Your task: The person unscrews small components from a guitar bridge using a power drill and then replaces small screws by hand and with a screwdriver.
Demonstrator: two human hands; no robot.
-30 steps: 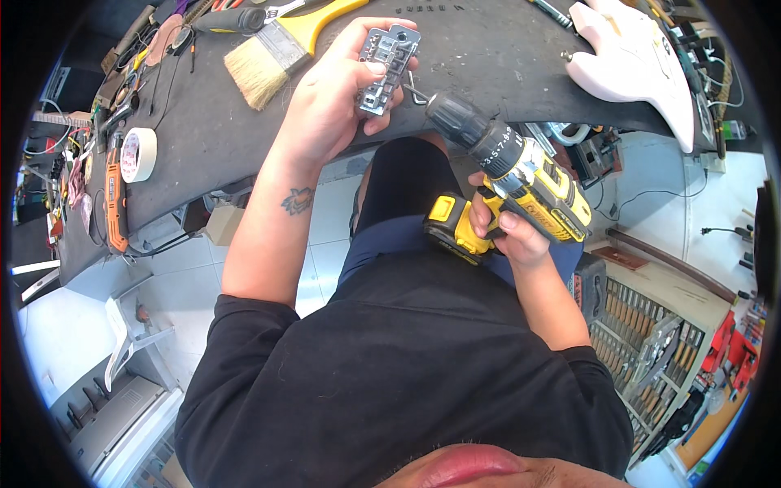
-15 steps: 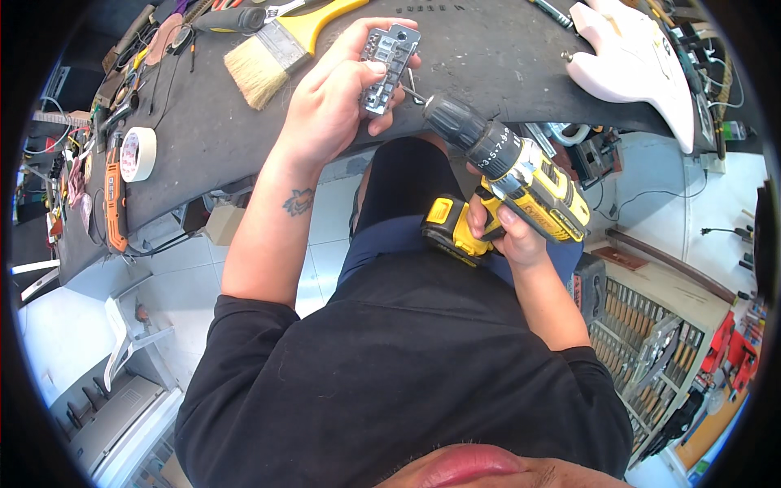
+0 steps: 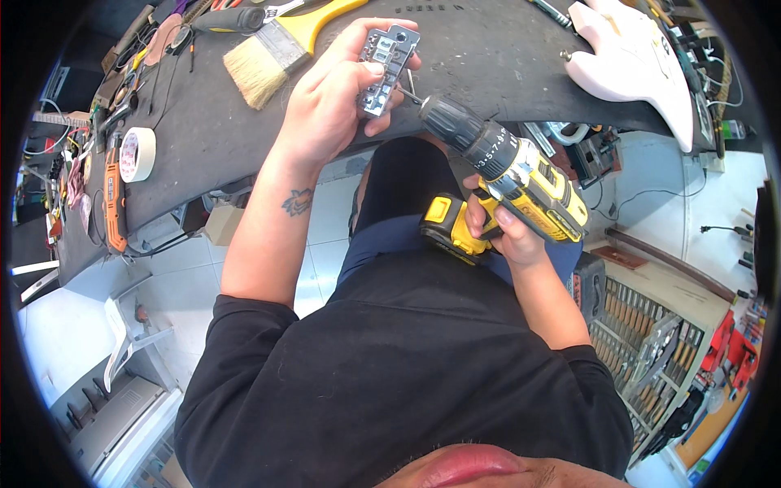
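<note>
Over the near edge of the workbench, my left hand (image 3: 327,102) grips a silvery metal guitar bridge (image 3: 399,50), its thumb pressed across the row of saddles. A yellow and black cordless drill (image 3: 533,175) is in my right hand (image 3: 517,237), the fingers wrapped round its handle near the trigger. The drill points up and left, and its thin bit (image 3: 412,97) reaches the bridge's right side. Whether the bit's tip touches the bridge is hidden by my fingers. The drill's battery base (image 3: 449,228) is close above my lap.
A wide paintbrush (image 3: 264,69) lies left of the bridge on the dark bench mat (image 3: 220,130). Masking tape (image 3: 138,154) and an orange tool (image 3: 115,199) are farther left. A white guitar body (image 3: 626,61) lies at the right edge. Several small dark parts (image 3: 427,8) sit at the back.
The bridge has tilted slightly in my left hand. The drill has shifted very little, and both hands keep their hold.
</note>
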